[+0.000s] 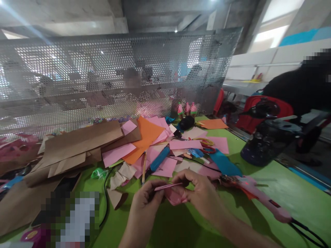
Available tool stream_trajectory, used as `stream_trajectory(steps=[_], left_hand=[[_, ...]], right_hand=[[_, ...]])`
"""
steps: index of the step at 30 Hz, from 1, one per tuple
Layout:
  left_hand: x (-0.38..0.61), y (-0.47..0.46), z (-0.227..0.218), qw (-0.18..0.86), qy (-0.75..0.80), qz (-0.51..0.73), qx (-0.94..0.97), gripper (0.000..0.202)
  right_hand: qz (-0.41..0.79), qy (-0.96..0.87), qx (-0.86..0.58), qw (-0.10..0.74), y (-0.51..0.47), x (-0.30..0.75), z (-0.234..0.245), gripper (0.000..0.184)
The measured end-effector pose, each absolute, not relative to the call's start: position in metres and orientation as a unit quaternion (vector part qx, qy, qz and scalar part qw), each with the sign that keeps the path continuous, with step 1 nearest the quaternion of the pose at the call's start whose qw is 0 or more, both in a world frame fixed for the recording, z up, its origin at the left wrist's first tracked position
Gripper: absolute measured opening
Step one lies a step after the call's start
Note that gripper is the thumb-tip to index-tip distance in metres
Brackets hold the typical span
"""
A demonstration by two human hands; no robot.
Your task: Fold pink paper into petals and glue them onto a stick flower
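Observation:
Between my two hands, just above the green table (186, 225), is a small folded piece of pink paper (173, 195). My left hand (148, 198) pinches its left edge between thumb and fingers. On the other side my right hand (198, 189) grips the paper, with the thumb at its lower right part. One flat layer faces up, while a crumpled or folded part hangs beneath it. To the right of my right hand lies a pink hot glue gun (258, 193) with a black cable. A blue-handled tool (159, 159) and a pencil (144, 168) lie beyond my left hand.
Sheets of pink paper, orange paper (148, 136) and brown cardboard (82, 137) pile up behind. Scissors (208, 146) lie among them. A dark pitcher (269, 141) stands at the right edge. A perforated metal screen (111, 75) closes the back. A person (292, 79) sits at right.

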State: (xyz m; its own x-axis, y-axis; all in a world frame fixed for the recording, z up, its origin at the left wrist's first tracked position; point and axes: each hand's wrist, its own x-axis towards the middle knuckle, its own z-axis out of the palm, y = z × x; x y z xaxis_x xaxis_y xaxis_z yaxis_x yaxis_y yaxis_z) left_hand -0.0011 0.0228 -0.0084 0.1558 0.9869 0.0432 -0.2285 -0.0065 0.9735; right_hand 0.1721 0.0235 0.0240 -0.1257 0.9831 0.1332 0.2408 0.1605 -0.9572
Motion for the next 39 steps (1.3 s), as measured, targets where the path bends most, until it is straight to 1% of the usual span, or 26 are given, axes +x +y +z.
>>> stream_trajectory(steps=[3,8,15,18,20,23,26,29,36,39], left_hand=[[-0.002,0.022,-0.01,0.599,0.39,0.504,0.485,0.023],[-0.004,0.021,-0.015,0.595,0.386,0.48,0.517,0.027],[-0.005,0.024,-0.018,0.568,0.395,0.456,0.56,0.026],[-0.005,0.023,-0.015,0.516,0.415,0.452,0.599,0.025],[-0.006,0.021,-0.012,0.459,0.431,0.457,0.628,0.023],[-0.008,0.018,-0.007,0.373,0.452,0.455,0.67,0.015],[-0.01,0.015,-0.005,0.332,0.473,0.451,0.68,0.012],[-0.009,0.015,-0.005,0.326,0.489,0.456,0.668,0.012],[-0.01,0.017,-0.008,0.35,0.508,0.462,0.637,0.022],[-0.012,0.018,-0.01,0.356,0.505,0.461,0.637,0.023]], right_hand=[[0.424,-0.609,-0.497,0.45,0.023,0.171,0.025,0.007],[0.414,-0.61,-0.504,0.45,0.02,0.169,0.029,0.017],[0.402,-0.603,-0.506,0.468,0.022,0.168,0.031,0.012],[0.41,-0.602,-0.504,0.465,0.022,0.168,0.031,0.01],[0.412,-0.605,-0.504,0.458,0.021,0.168,0.031,0.01],[0.386,-0.623,-0.505,0.456,0.02,0.169,0.031,0.011],[0.369,-0.631,-0.503,0.461,0.019,0.169,0.031,0.012],[0.402,-0.617,-0.496,0.46,0.02,0.168,0.031,0.015],[0.473,-0.602,-0.483,0.425,0.022,0.171,0.03,0.027],[0.49,-0.582,-0.486,0.43,0.022,0.17,0.03,0.034]])
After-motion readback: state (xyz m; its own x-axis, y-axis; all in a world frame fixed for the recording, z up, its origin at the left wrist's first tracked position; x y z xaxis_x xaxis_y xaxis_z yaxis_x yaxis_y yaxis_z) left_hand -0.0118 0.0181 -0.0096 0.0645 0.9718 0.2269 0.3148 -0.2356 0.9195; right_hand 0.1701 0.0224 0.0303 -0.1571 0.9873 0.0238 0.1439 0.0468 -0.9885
